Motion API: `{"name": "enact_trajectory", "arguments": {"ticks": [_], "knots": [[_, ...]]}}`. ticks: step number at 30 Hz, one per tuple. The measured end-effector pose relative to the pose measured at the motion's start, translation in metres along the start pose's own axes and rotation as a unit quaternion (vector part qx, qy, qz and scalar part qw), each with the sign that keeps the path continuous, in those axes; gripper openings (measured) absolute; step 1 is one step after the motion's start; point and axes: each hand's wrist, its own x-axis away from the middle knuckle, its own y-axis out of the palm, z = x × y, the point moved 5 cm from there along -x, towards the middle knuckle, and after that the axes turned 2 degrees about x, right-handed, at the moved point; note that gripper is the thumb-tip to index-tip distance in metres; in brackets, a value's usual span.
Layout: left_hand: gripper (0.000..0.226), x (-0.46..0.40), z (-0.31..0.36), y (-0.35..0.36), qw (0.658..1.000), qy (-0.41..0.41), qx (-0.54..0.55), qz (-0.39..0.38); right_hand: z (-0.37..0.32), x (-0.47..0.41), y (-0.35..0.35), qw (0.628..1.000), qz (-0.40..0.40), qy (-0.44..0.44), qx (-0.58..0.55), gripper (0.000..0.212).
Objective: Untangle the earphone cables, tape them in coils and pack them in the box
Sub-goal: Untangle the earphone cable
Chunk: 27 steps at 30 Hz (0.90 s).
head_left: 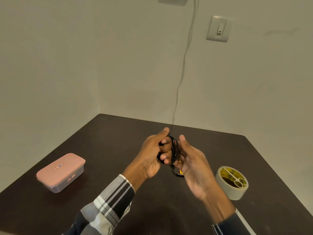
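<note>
Dark counter (105,150), left to right: closed pink box (61,172) — unpacked; left hand (152,155) gripping the black earphone cable (175,150) coil; right hand (194,163) steadying it, fingers loosely curled; tape roll (227,189) with scissors (234,177) — taping judged pending.

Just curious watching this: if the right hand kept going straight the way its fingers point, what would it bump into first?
The right hand points up-left, so it would first meet the black earphone cable coiled round the left hand fingers, which it seems already to touch; depth is hard to judge.
</note>
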Motion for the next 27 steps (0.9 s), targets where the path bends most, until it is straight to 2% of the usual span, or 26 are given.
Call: {"name": "enact_trajectory", "arguments": {"ticks": [4,11,14,17,21,24,27], "knots": [[0.046,-0.001,-0.001,0.001,1.000,-0.012,-0.021,-0.009,-0.001,0.002,-0.004,0.998,0.024,-0.029,0.048,0.021],[0.043,-0.008,-0.007,-0.003,0.993,-0.003,-0.111,-0.048,0.010,-0.004,-0.011,0.997,0.071,0.000,0.043,0.017],[0.040,-0.010,-0.008,-0.014,0.991,0.033,-0.130,0.006,0.012,-0.009,-0.012,0.997,0.077,0.027,-0.008,0.021],[0.038,-0.010,-0.010,-0.022,0.985,0.073,-0.145,0.054,0.014,-0.011,-0.011,0.997,0.033,0.067,-0.011,0.022],[0.041,-0.013,-0.014,-0.027,0.969,0.123,-0.186,0.110,0.009,-0.010,-0.010,0.998,0.008,0.047,0.038,0.048],[0.040,-0.012,-0.015,-0.029,0.970,0.137,-0.150,0.130,0.004,-0.010,-0.015,0.990,0.068,-0.003,0.121,0.037],[0.039,-0.009,-0.018,-0.030,0.970,0.142,-0.145,0.135,0.002,-0.009,-0.016,0.975,0.092,-0.051,0.196,0.021]]}}
